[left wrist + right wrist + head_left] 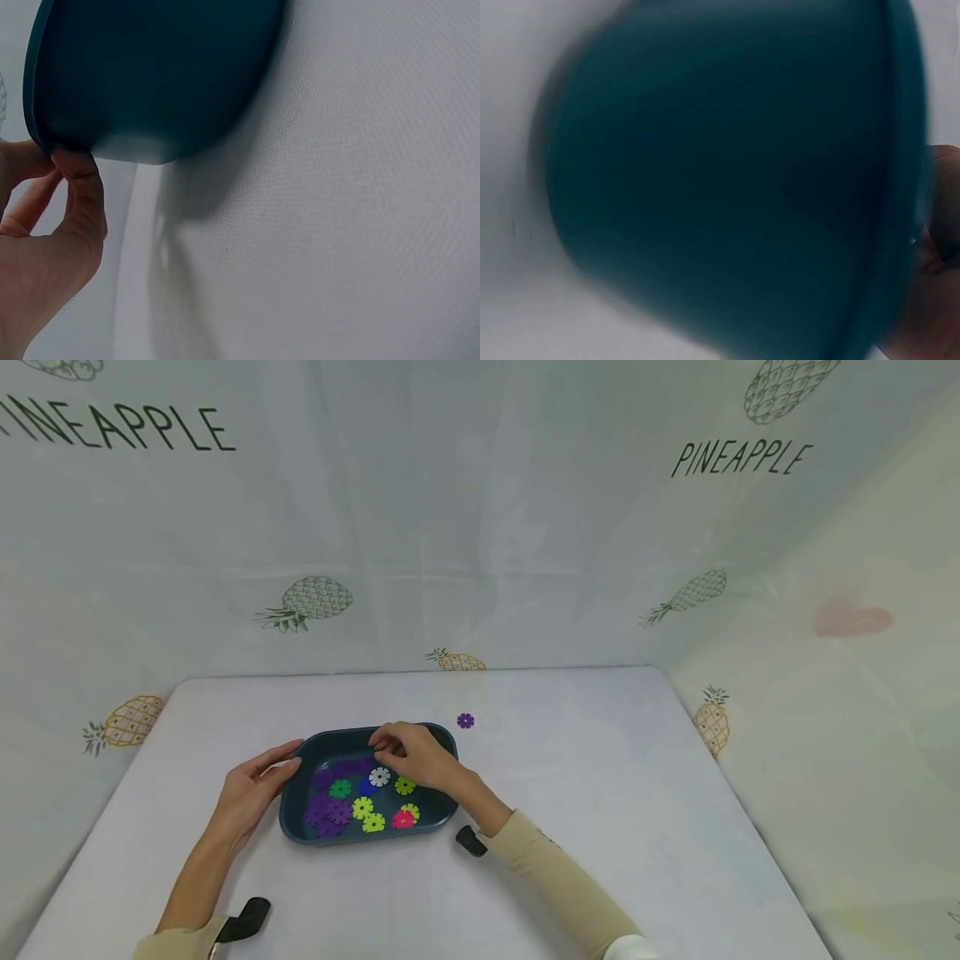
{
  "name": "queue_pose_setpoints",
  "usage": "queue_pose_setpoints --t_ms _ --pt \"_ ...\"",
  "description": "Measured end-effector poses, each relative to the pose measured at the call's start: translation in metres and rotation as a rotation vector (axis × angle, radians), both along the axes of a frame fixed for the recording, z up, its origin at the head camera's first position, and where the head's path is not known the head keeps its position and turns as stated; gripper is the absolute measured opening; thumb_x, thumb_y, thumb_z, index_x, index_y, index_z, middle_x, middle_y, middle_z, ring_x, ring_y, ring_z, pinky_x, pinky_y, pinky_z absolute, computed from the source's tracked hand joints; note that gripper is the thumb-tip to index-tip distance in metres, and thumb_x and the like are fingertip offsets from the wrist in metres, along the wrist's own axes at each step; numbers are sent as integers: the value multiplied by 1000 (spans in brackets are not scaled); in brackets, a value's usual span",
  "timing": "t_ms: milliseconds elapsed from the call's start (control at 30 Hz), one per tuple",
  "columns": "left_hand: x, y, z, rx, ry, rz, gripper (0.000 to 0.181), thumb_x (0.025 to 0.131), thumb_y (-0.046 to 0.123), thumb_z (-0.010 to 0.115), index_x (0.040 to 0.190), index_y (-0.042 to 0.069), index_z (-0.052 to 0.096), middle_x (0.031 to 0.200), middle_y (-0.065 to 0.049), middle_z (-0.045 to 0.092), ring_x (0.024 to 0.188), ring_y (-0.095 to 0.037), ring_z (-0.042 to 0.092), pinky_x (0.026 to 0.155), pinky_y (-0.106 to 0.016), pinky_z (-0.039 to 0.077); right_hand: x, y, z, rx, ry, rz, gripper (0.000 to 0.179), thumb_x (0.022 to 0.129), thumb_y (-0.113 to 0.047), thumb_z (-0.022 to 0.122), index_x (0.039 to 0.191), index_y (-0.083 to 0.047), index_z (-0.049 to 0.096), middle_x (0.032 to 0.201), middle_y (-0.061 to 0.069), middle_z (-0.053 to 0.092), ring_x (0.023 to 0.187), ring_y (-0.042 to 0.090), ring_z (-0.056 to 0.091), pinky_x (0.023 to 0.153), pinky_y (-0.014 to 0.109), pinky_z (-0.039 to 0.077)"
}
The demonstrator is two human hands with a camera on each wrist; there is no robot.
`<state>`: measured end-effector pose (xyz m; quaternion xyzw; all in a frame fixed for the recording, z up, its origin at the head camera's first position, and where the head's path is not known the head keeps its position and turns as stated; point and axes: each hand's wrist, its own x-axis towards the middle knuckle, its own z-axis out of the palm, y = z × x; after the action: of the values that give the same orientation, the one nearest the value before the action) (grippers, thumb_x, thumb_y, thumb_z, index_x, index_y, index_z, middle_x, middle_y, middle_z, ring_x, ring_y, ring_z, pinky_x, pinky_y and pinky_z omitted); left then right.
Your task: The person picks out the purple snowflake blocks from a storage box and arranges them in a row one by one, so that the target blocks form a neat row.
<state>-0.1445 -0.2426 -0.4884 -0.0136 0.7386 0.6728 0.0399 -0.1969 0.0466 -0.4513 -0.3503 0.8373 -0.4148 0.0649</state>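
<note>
A dark teal tray (300,827) stands on the white table, holding several flower-shaped plastic discs. Purple discs (327,814) gather at its left side; yellow discs (363,807), a green disc (341,788), a white disc (379,777) and a pink disc (402,820) lie around the middle and right. My left hand (251,793) grips the tray's left end, thumb and fingers pinching the rim in the left wrist view. Over the tray's far right part, my right hand (420,756) has bent fingers; whether they hold a disc is hidden. The tray wall blocks most of the right wrist view.
One purple disc (466,721) lies on the table just beyond the tray's far right corner. A white cloth (487,527) printed with pineapples hangs behind the table (600,760) and along its sides. Black wrist mounts (247,920) stick out near both sleeves.
</note>
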Motion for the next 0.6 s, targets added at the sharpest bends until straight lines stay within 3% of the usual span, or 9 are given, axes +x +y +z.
queue_pose_setpoints --t_ms 333,600 --pt "-2 -2 0 -30 -20 13 59 102 31 67 149 -1 51 119 17 64 104 3 65 86 -14 52 10 -28 -19 -13 -26 65 20 100 -3 66 119 5 66 109 10 69 94 7 63 84 13 49" --pt "-2 -2 -2 11 -12 7 58 102 25 68 148 -4 50 121 12 65 105 0 66 86 -16 53 17 -44 -33 -23 -56 115 21 99 -3 68 119 3 67 108 11 70 91 2 62 81 11 49"
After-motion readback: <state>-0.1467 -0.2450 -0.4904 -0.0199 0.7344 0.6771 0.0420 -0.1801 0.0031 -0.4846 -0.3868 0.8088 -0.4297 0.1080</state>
